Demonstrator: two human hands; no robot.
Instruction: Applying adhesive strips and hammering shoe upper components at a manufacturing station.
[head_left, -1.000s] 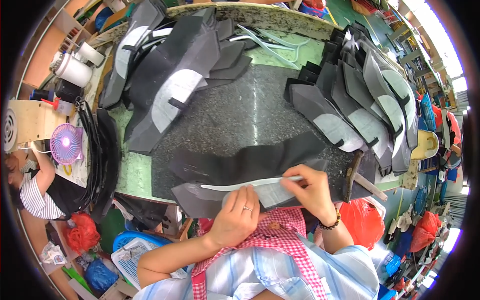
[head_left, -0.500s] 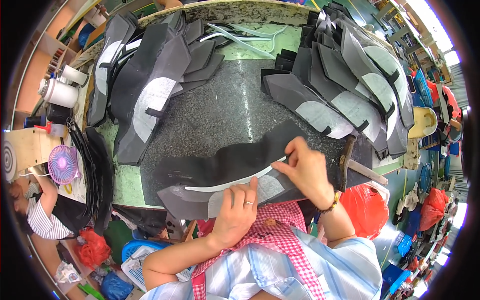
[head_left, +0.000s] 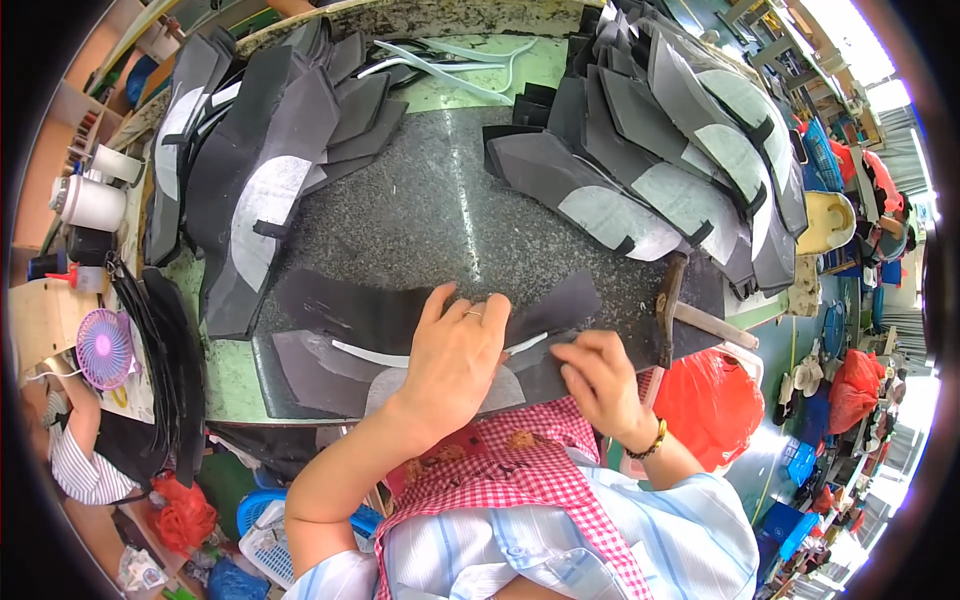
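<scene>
In front of me on the table lies a dark curved piece (head_left: 310, 365) of sheet material with a pale half-round patch (head_left: 390, 388). A thin white strip (head_left: 368, 353) runs along its curve, and a dark wavy band (head_left: 345, 307) lies along the strip's far side. My left hand (head_left: 452, 355) presses over the middle of the strip with bent fingers, hiding that part. Near the strip's right end my right hand (head_left: 600, 388) is closed at the piece's edge, thumb and fingers together.
Overlapping dark pieces with pale patches form a left pile (head_left: 270, 190) and a right pile (head_left: 640, 170). White strips (head_left: 450, 68) lie at the far side. A hammer (head_left: 672, 310) rests at the right edge. At left are a purple fan (head_left: 104, 349) and another person (head_left: 95, 450).
My left hand has moved up from the pale patch onto the strip and wavy band. My right hand has slid down off the strip's end, and the wavy band's right end sits lower.
</scene>
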